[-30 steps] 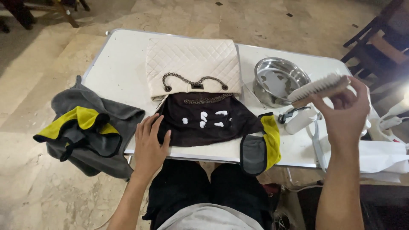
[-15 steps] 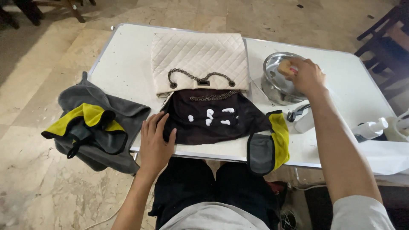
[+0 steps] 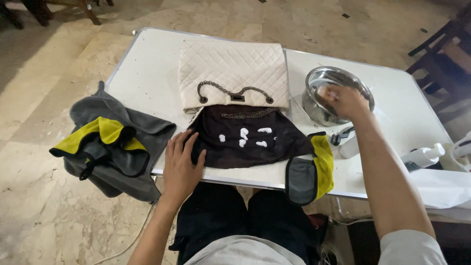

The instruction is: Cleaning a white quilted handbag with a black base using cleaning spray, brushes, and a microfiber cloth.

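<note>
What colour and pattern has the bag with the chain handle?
Cream, diamond-quilted handbag; only the head view shows it.

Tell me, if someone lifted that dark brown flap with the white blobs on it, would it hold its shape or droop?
The dark brown flap would probably droop: it lies flat and slightly wrinkled on the white table, spreading under the left hand. The white blobs look soft and wet, so they might smear or slide. The chain would likely swing.

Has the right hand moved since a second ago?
Yes. The right hand went from up beside the steel bowl, holding a brush, down into it. The left hand stayed on the dark flap.
</note>
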